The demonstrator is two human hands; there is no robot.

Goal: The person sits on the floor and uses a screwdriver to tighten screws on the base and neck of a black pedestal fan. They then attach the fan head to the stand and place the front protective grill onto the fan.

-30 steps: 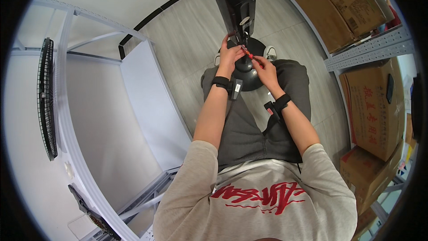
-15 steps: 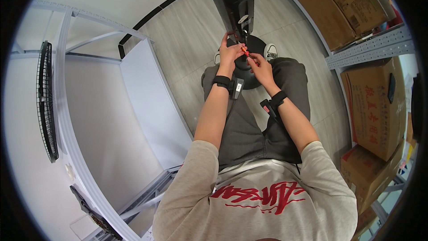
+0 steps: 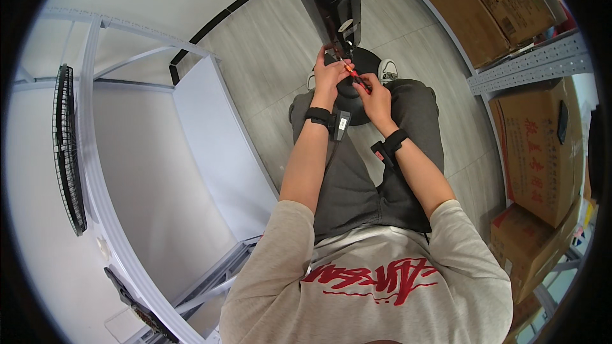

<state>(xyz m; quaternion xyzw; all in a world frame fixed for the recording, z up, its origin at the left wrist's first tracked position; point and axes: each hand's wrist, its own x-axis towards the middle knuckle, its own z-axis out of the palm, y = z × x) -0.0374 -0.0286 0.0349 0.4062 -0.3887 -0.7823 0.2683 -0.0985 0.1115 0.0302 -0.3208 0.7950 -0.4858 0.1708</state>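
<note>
Between my knees a tall black column (image 3: 328,6), apparently of a stand fan, rises from a round black base (image 3: 364,58). In my right hand (image 3: 375,99) is a red and black screwdriver (image 3: 354,74), its handle pinched between closed fingers. It points up and left toward the column's lower end. My left hand (image 3: 327,76) is closed around the front part of the screwdriver, one finger stretched up against the column. The screwdriver's tip is hidden among the fingers and the dark parts, so I cannot tell what it touches.
A white metal rack frame (image 3: 95,121) stands on the left, with a round black wire grille (image 3: 65,150) upright beside it. Metal shelving (image 3: 529,64) on the right holds several cardboard boxes (image 3: 542,153), and a black phone-like object (image 3: 562,122) lies on one box. My shoes flank the base.
My right hand has slid back and turned slightly on the screwdriver, so more of its handle shows. My left hand stays nearly in place. The column appears shifted slightly left.
</note>
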